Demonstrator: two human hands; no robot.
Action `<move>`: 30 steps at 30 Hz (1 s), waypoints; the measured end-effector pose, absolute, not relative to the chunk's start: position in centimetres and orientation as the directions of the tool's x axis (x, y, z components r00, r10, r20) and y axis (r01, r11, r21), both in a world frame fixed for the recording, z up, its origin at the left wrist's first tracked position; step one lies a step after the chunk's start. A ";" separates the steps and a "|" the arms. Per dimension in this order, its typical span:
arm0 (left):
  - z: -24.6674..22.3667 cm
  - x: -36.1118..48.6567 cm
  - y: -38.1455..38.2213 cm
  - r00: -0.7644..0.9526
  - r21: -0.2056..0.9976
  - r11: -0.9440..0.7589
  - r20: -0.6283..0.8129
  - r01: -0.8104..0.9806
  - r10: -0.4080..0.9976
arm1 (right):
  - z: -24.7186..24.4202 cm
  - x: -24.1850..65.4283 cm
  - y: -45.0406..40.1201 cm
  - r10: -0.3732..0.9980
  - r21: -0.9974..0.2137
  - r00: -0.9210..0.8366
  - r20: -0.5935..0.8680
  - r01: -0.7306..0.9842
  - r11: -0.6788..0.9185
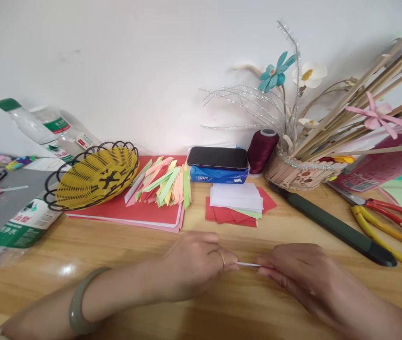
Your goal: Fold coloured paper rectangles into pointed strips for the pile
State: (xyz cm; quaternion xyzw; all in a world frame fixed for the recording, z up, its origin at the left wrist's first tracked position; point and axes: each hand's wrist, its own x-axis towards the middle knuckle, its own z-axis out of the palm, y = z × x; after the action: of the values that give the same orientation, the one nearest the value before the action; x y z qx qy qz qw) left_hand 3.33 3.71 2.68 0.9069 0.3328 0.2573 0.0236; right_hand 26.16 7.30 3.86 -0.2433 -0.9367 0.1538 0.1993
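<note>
I'd call this a craft corner, though whether in a home or a small studio I can't tell from here. A wooden table stands against a plain white wall, crowded with handicraft supplies: a heap of coloured paper strips, red sheets, a spool of dark thread, red-handled scissors. Wooden rods and a teal craft flower rise around a stick-sided pot. A phone lying on a blue tissue pack looks homely enough.
</note>
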 end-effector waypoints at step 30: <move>3.0 2.3 4.5 0.495 0.554 -0.695 0.491 0.458 0.717 | 4.4 27.7 9.3 0.729 -0.864 -0.683 -0.039 0.390 0.319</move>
State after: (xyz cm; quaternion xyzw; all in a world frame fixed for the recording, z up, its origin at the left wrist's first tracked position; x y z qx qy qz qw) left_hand 2.29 4.54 2.97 0.8459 0.3473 0.3633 0.1781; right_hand 27.66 9.33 4.44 -0.3535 -0.7912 0.4645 0.1827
